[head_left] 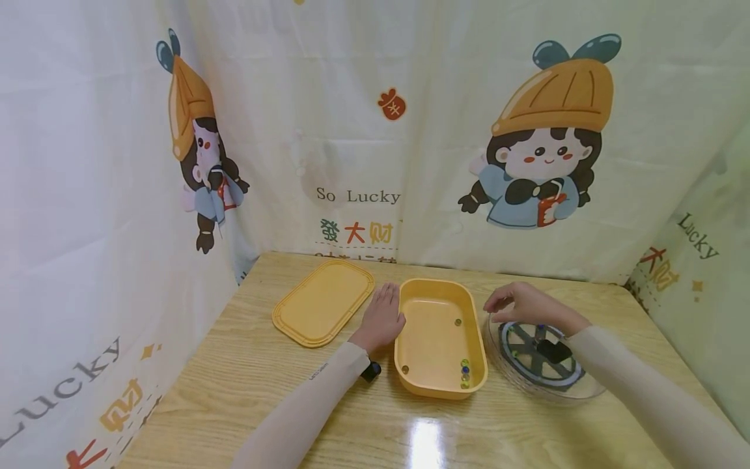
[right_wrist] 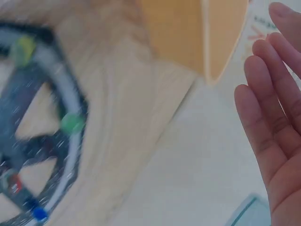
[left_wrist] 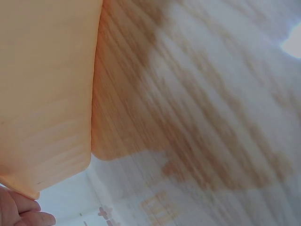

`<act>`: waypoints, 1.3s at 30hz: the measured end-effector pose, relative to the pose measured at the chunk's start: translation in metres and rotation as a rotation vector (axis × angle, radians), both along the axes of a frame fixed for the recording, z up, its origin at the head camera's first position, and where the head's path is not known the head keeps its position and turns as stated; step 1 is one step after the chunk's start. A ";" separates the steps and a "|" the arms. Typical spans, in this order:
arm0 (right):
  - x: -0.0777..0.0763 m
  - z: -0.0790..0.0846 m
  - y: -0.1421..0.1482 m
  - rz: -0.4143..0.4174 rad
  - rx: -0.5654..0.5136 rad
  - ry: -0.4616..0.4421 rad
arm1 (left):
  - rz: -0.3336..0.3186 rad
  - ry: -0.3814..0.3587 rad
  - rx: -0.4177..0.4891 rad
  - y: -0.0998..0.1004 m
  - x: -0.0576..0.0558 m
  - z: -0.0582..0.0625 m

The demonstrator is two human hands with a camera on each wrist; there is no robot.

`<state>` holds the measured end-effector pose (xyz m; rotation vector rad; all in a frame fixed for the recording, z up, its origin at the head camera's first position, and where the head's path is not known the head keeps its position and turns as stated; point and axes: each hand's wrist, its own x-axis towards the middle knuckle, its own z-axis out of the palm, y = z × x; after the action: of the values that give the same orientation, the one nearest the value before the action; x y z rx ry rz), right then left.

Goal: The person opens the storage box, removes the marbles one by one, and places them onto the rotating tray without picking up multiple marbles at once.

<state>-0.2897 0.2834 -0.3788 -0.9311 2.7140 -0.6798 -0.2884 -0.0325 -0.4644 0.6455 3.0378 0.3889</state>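
Note:
My left hand [head_left: 382, 320] rests against the left rim of a yellow plastic box [head_left: 435, 391], fingers straight and together, thumb at the rim. In the left wrist view its fingertips [left_wrist: 29, 207] touch the box's edge. Glass marbles lie in the box: a blue marble [head_left: 465, 370] among others at the front right, one marble [head_left: 458, 322] farther back, one at the front left. My right hand [head_left: 536, 306] hovers over the far edge of a clear round bowl [head_left: 527, 389]. Its fingers [right_wrist: 263, 84] are lightly bent with nothing visible between them. A dark spoked wheel [head_left: 518, 371] with marbles lies in the bowl.
The yellow lid [head_left: 324, 303] lies flat on the wooden table [head_left: 234, 391], left of the box. A printed curtain [head_left: 351, 98] stands behind the table and along both sides. The bowl sits close to the box's right side.

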 end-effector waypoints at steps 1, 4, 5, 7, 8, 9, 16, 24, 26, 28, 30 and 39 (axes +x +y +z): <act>0.000 0.001 -0.005 0.007 -0.004 -0.002 | -0.001 0.001 0.003 0.000 0.000 0.000; 0.000 0.003 -0.022 0.058 -0.021 -0.025 | -0.002 0.001 0.003 -0.001 0.000 -0.001; 0.000 0.004 -0.027 0.081 -0.029 -0.029 | 0.000 0.000 0.001 -0.001 0.000 -0.001; 0.002 0.004 -0.037 0.135 -0.050 -0.036 | 0.001 -0.003 -0.002 -0.001 0.001 0.000; 0.002 0.003 -0.042 0.161 -0.056 -0.043 | 0.002 -0.002 -0.003 -0.001 0.001 0.000; 0.001 0.002 -0.047 0.185 -0.058 -0.043 | 0.001 -0.002 -0.003 -0.001 0.002 0.001; 0.004 -0.003 -0.079 0.319 -0.062 -0.085 | 0.005 0.008 -0.004 0.000 0.004 0.002; 0.008 -0.010 -0.106 0.428 -0.034 -0.097 | 0.018 0.035 -0.011 0.002 0.003 0.001; 0.009 -0.013 -0.112 0.441 -0.019 -0.085 | 0.020 0.042 -0.008 0.002 0.003 0.001; 0.009 -0.016 -0.117 0.455 -0.007 -0.073 | 0.020 0.050 -0.008 0.002 0.002 0.000; 0.009 -0.019 -0.122 0.460 0.005 -0.075 | 0.018 0.058 -0.012 0.002 0.002 0.000; 0.007 -0.031 -0.140 0.520 0.018 -0.110 | 0.014 0.084 -0.023 0.002 0.002 -0.001</act>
<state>-0.2832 0.1433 -0.4095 -1.4650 2.2305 -0.5740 -0.2866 -0.0307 -0.4657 0.6557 3.1233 0.3348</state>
